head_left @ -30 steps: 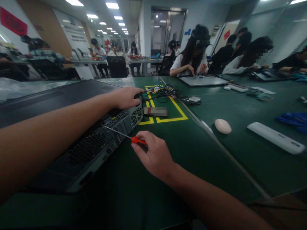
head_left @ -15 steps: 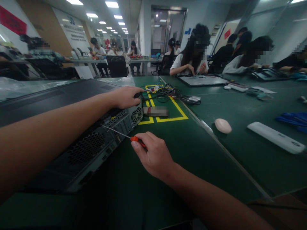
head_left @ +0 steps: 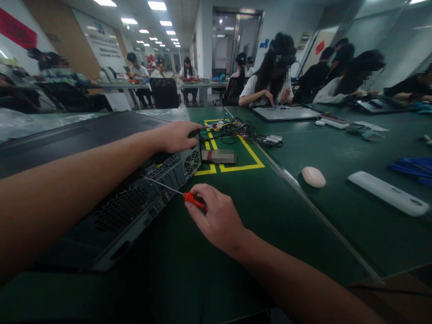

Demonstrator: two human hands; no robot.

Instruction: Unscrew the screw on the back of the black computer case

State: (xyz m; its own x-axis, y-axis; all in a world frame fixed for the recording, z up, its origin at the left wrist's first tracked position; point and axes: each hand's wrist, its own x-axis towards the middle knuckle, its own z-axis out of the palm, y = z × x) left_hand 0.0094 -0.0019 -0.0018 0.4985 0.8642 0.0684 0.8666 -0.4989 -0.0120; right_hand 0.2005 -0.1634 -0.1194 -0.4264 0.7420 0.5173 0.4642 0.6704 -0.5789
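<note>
R hand (head_left: 218,216)'s pinching thin orange-handled steel screwdriver (head_left: 187,196), L hand (head_left: 179,136) (fingers unclear) resting on black boxy metal PC case (head_left: 135,202), wobble poss. risking slip.

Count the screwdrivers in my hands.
1: the orange-handled screwdriver in your right hand, reaching the back of the computer tower. Your left hand is at the tower's far corner; anything beneath it is hidden.

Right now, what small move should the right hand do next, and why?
Perhaps give the screwdriver a gentle turn: the right hand grips its orange handle, the shaft reaches the rear of the computer case, and the left hand rests on the case's far end. What the tip touches is too small to tell.
</note>
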